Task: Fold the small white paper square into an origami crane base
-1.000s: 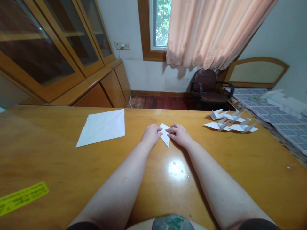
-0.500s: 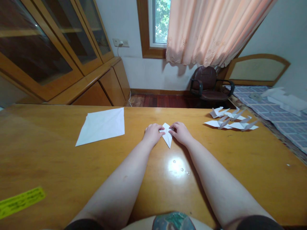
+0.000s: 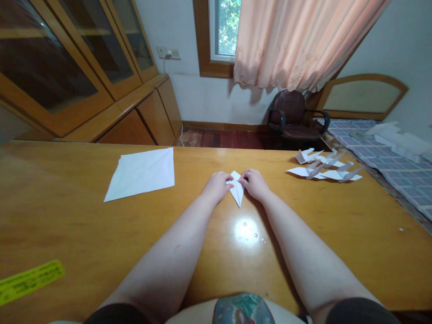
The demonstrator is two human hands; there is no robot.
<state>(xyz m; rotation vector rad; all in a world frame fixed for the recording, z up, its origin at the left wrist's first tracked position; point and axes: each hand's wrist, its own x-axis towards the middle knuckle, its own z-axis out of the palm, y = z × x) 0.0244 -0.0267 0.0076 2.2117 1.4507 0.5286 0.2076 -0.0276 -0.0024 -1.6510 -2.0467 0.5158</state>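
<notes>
Broadly, the wooden table (image 3: 67,216) carries a flat white sheet (image 3: 141,173) far left and folded paper figures (image 3: 324,168) far right. Between them lies a small folded paper (image 3: 237,192), its upper flaps pinched by the left hand (image 3: 218,186) and right hand (image 3: 255,184). Light and flimsy, it is probably best gripped along its creased edges.

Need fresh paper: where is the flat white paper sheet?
Head view: the flat white paper sheet lies on the wooden table, left of the left hand.
</notes>
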